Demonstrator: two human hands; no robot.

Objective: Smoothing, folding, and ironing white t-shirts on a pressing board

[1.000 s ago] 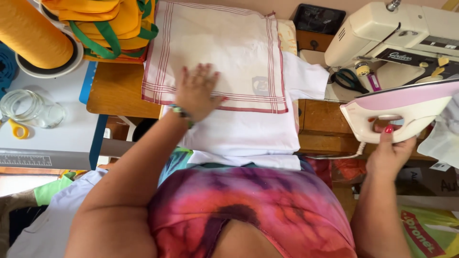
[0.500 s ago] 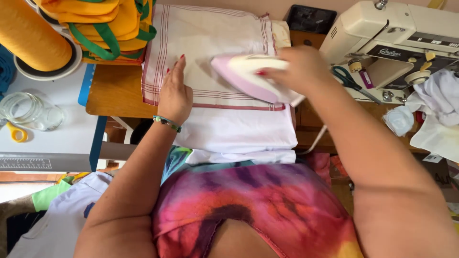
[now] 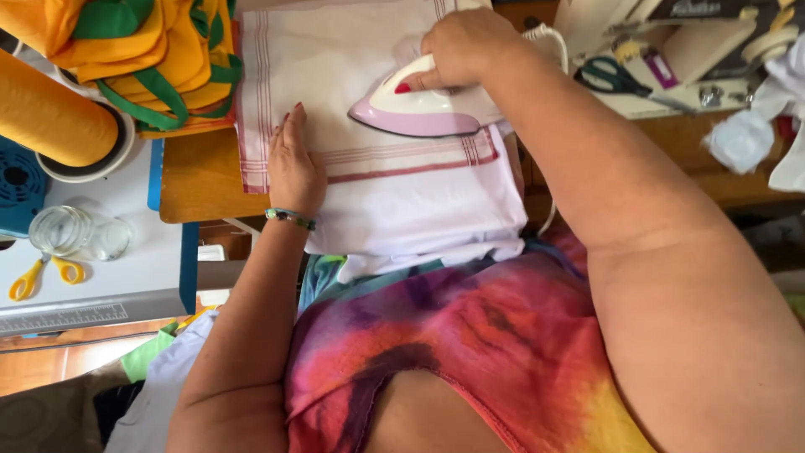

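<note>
Here your right hand [image 3: 465,46] wraps its grip tight around the iron [image 3: 419,111], which rests flat on the white cloth [image 3: 335,75]. Your left hand [image 3: 292,164] lies open, fingers together, pressing the cloth left of the iron.

A wooden table [image 3: 201,180] fills the upper middle of the frame. On it lies a stack of white cloths [image 3: 419,210], hanging over the near edge, topped by a white cloth with red border stripes [image 3: 335,67]. A pile of orange and green fabric [image 3: 159,59] sits at the table's upper left. At the left, a lower white surface [image 3: 126,277] carries a yellow thread cone [image 3: 50,113], two glass jars [image 3: 71,235] and yellow-handled scissors [image 3: 42,277].
</note>
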